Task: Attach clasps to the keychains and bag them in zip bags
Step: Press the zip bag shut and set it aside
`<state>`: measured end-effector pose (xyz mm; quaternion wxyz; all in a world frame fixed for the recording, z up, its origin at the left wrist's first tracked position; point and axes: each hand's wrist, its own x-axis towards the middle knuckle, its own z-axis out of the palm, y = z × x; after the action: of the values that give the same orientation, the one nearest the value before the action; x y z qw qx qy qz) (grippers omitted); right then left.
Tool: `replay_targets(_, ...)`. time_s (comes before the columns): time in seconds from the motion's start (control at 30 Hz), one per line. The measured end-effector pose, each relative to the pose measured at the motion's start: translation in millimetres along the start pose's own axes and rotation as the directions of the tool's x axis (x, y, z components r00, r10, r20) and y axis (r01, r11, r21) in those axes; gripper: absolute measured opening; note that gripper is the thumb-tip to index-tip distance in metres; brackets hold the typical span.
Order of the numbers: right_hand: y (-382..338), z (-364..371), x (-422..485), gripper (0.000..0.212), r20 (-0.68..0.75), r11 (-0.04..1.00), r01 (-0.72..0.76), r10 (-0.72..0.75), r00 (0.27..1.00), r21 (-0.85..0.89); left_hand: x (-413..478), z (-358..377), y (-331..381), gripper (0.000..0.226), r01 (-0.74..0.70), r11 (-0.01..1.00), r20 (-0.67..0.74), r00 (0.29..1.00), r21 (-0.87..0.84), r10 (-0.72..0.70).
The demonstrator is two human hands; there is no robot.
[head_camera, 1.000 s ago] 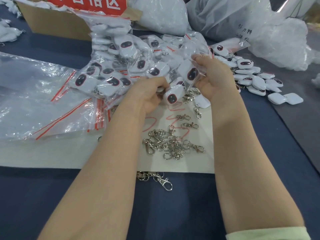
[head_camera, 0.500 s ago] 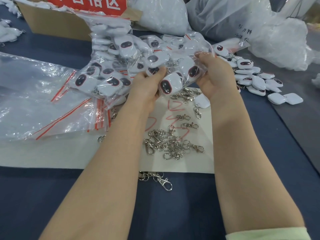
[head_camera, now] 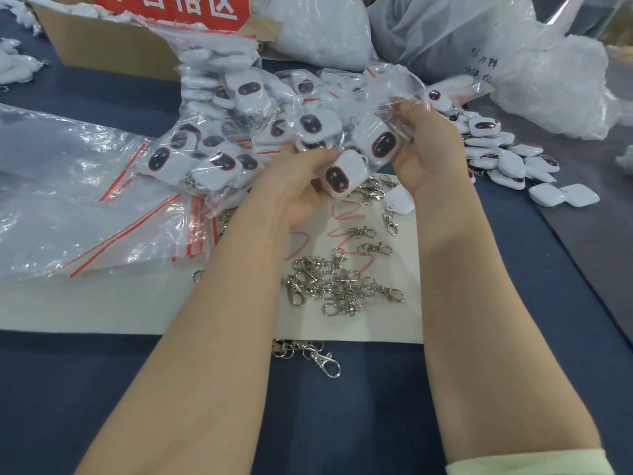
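My left hand (head_camera: 301,181) holds a white keychain (head_camera: 344,176) with a dark oval face, just above the white sheet (head_camera: 137,303). My right hand (head_camera: 423,145) grips a clear zip bag (head_camera: 383,108) that holds another white keychain (head_camera: 380,140). The two hands are close together. A pile of silver clasps (head_camera: 337,282) lies on the sheet below them. Behind my left hand lies a heap of bagged keychains (head_camera: 219,145). Loose keychains (head_camera: 503,159) are piled to the right.
Empty zip bags with red strips (head_camera: 102,214) lie at the left. A cardboard box (head_camera: 113,46) with a red sign stands at the back, beside big white plastic bags (head_camera: 548,84). A few clasps (head_camera: 318,358) lie on the blue cloth near me.
Both hands have lifted a little from the sheet. The white keychain in my left hand has come up toward the zip bag that my right hand holds.
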<state>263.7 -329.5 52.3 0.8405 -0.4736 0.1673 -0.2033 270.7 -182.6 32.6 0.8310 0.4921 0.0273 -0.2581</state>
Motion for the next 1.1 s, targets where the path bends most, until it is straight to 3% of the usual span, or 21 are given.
replay_targets(0.1,1.3,0.2,0.1,0.021,0.013,1.0,-0.005,0.005,1.0,0.004,-1.4,1.5,-1.1,0.023,0.0,1.0,0.018,1.0,0.003,0.0)
replay_targets(0.37,4.5,3.9,-3.3,0.034,0.072,1.0,0.021,-0.021,0.997,-0.005,0.5,2.4,-1.8,0.022,-0.036,0.994,0.008,0.999,0.104,0.035)
replay_targets(0.47,4.0,3.7,-1.7,0.026,0.036,1.0,-0.012,0.012,0.999,0.002,0.4,3.1,-1.9,0.015,-0.016,0.998,-0.003,1.0,0.054,0.017)
replay_targets(0.57,4.2,2.1,1.9,0.022,-0.023,0.998,-0.035,0.036,0.999,0.043,-1.7,2.4,0.3,0.006,0.022,0.998,0.072,0.997,0.064,-0.027)
replay_targets(0.73,5.0,-0.1,4.4,0.018,-0.078,0.997,-0.065,0.069,0.995,0.05,-2.3,3.8,-4.2,0.04,-0.057,0.991,0.138,0.99,0.123,0.04)
replay_targets(0.87,2.7,-0.2,2.8,0.018,-0.011,0.998,-0.067,0.067,0.998,0.021,-6.6,5.4,0.6,0.009,-0.019,0.991,0.11,0.994,0.13,0.004)
replay_targets(0.97,2.3,5.0,-3.4,0.018,0.091,0.998,-0.027,0.032,0.995,-0.064,-3.9,5.9,1.1,0.04,-0.001,0.994,-0.003,1.0,0.11,0.001)
replay_targets(1.03,1.7,9.2,-6.6,0.019,0.149,0.999,0.002,0.004,0.989,-0.038,-0.9,5.9,0.2,0.063,-0.026,0.991,-0.083,0.996,0.13,0.037)
replay_targets(1.1,1.0,11.3,-8.7,0.021,0.177,1.0,0.017,-0.014,0.984,-0.015,1.1,4.6,0.6,0.072,-0.035,0.986,-0.109,0.993,0.162,0.053)
